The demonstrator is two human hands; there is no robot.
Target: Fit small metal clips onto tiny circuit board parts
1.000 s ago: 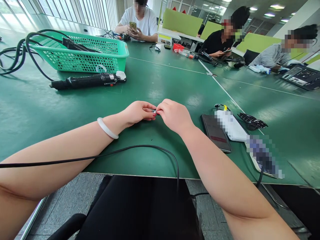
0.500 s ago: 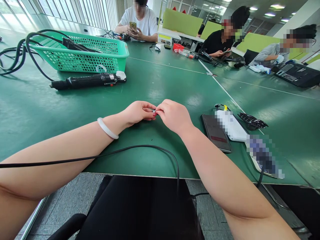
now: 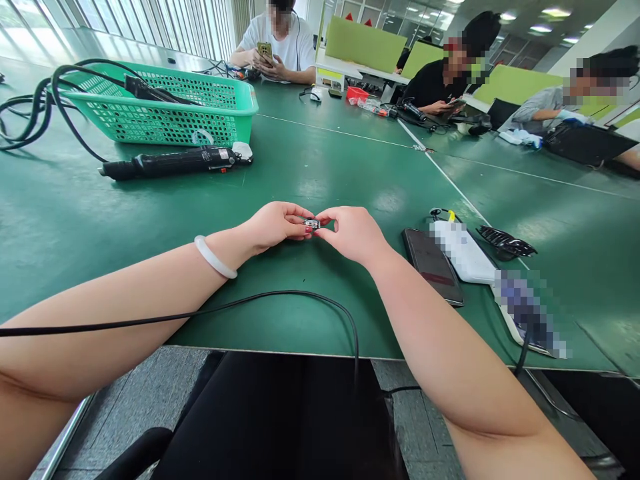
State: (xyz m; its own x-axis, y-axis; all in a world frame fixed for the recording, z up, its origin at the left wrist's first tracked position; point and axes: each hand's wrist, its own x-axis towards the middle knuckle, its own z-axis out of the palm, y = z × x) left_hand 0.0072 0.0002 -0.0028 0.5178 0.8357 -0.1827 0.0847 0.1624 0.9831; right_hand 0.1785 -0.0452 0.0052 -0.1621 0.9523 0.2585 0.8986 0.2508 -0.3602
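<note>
A small black-and-silver part point(image 3: 313, 224) sits between my two hands, just above the green table point(image 3: 280, 320). Its exact kind is too small to make out. My left hand point(image 3: 277, 225) pinches its left end between thumb and fingers, and a white bangle point(image 3: 215, 257) circles that wrist. From the other side, the thumb and forefinger of my right hand point(image 3: 353, 230) close on the right end. The part's ends are partly hidden by my fingertips.
Beyond my left hand lie a black electric screwdriver point(image 3: 175, 162) and a green basket point(image 3: 160, 110) holding cables. A dark phone point(image 3: 433, 267) and a white device point(image 3: 463, 250) rest to the right. One black cable point(image 3: 280, 292) crosses my left forearm. Several people sit farther off.
My right hand's fingers have shifted and opened around the part, exposing more of it. The left hand stays put. At far right, a person has tilted a black panel.
</note>
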